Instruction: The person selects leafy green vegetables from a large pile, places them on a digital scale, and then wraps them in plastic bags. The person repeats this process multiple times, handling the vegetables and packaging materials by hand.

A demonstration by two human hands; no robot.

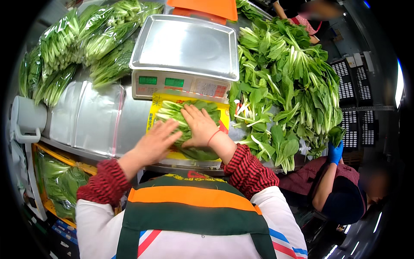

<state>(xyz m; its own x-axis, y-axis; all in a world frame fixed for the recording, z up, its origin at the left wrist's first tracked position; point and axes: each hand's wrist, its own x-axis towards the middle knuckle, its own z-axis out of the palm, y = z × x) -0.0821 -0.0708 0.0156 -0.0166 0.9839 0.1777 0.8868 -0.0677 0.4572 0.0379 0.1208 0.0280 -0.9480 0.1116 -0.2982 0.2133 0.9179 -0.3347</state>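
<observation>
A bundle of leafy greens (207, 152) with pale stems lies on a yellow printed sheet (224, 113) on the metal table, in front of the scale. My right hand (201, 125) rests palm down on the leaves, fingers and thumb spread. Slightly blurred, my left hand (156, 142) is at the left side of the bundle by the stems, fingers extended and gripping nothing; whether it touches them I cannot tell. Just beyond stands a digital scale (181, 84) with a bare steel pan (187, 45) and lit green displays.
Bagged greens (61, 42) are heaped at the back left. Clear plastic bags (97, 113) lie flat nearer me, beside a white container (29, 116). Loose greens (291, 74) cover the right side. A co-worker's blue-gloved hand (335, 152) holds greens there; another person (305, 24) stands farther back.
</observation>
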